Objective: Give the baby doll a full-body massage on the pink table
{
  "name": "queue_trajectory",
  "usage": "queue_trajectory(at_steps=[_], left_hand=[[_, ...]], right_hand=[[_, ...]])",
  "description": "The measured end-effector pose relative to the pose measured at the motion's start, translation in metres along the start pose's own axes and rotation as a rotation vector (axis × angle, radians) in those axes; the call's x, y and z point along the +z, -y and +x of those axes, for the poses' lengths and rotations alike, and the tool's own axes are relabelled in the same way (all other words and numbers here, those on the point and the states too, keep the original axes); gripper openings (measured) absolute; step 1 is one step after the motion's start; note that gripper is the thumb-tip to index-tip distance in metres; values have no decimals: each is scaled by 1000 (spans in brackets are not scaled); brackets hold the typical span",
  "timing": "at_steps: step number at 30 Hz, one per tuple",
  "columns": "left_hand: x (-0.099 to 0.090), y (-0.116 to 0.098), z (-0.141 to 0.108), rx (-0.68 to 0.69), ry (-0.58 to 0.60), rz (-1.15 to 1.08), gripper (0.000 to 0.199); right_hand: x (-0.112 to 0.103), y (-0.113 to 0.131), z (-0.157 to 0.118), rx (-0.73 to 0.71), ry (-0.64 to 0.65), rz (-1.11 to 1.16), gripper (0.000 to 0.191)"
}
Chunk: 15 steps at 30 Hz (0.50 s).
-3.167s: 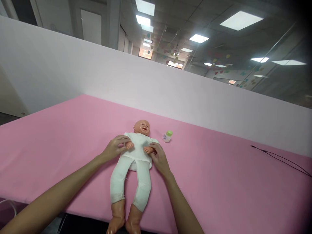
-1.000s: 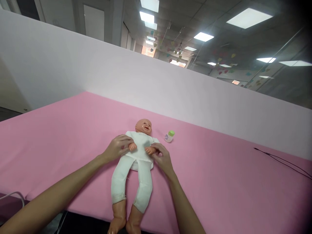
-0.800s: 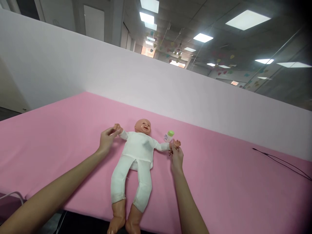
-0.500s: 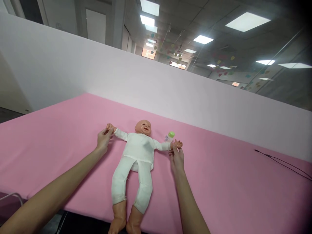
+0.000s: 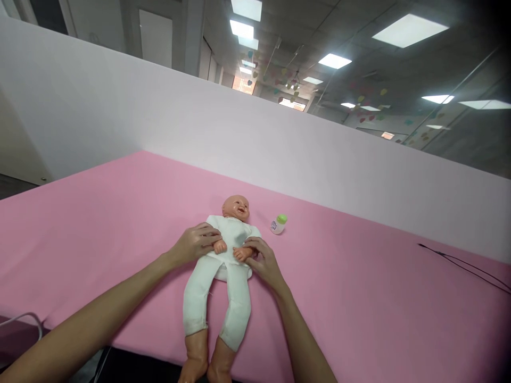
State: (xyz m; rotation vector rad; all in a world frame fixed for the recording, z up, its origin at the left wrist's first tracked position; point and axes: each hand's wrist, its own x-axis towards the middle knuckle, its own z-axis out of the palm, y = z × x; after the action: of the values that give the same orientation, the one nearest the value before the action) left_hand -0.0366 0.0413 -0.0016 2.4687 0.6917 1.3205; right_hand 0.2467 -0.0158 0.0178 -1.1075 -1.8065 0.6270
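Doll (image 5: 229, 239) lying between left hand (image 5: 194, 243) and right hand (image 5: 264, 261), touching both

A pink-covered table (image 5: 359, 298) meets a low white partition (image 5: 239, 133); lit panels (image 5: 410, 30) dot the grey ceiling (image 5: 295, 26).

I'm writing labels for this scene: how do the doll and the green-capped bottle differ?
The doll is much larger than the bottle. The left hand and right hand hold the doll's arms; neither touches the bottle. Both things rest on the pink cover.
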Motion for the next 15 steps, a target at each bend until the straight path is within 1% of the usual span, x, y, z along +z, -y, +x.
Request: queue_trajectory(at_steps=[2,3,6,7,8,10,12,13,14,15], left_hand=[[-4,-1,2,-149,-113,-75,17],[-7,-1,3,-259,-206,-127,18],[-13,7,7,-627,-540,-322,26],[-15,12,7,-739,-641,-402,29],[-17,19,7,-844,-728,-486,31],[-22,32,5,-1041,-861,-656,30],[-26,41,4,-1186,-951,-780,29],[-28,43,3,-1208,-962,-797,28],[-29,42,4,-1190,-947,-777,28],[-30,39,5,-1130,-904,-721,28]], right_hand=[[-6,-5,3,76,-161,97,27],[-11,-9,5,130,-274,160,30],[-30,-29,6,340,-611,368,39],[-37,-37,5,408,-689,429,40],[-44,-46,4,468,-740,479,40],[-54,-62,2,540,-775,544,39],[-58,-69,1,564,-768,571,39],[-58,-68,2,560,-767,583,40],[-57,-65,3,542,-768,597,40],[-55,-58,4,513,-770,609,42]])
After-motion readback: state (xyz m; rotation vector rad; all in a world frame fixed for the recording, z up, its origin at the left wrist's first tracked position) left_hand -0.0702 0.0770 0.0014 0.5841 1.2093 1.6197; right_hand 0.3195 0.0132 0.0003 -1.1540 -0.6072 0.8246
